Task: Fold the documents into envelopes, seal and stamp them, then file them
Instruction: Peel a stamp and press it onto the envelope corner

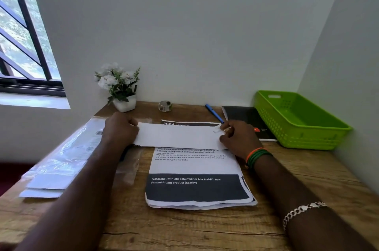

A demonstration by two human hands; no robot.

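Paper is the thing here. The folded sheet [180, 136] lies long-ways from 9 o'clock to 3 o'clock on top of the stack of documents [196, 168]. The left hand [121, 129] pinches its 9 o'clock end and the right hand [238, 138] pinches its 3 o'clock end. The envelopes [61, 168] wait at 9 o'clock, nearer the left hand, so that hand should probably reach for one.

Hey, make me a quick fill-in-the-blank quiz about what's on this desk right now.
1. Both hands hold the ends of a folded white ____.
2. The basket at the desk's right is ____ in colour.
3. The blue pen lies beside a black ____.
4. The white flowers stand by the ____.

Answers: paper; green; notebook; wall
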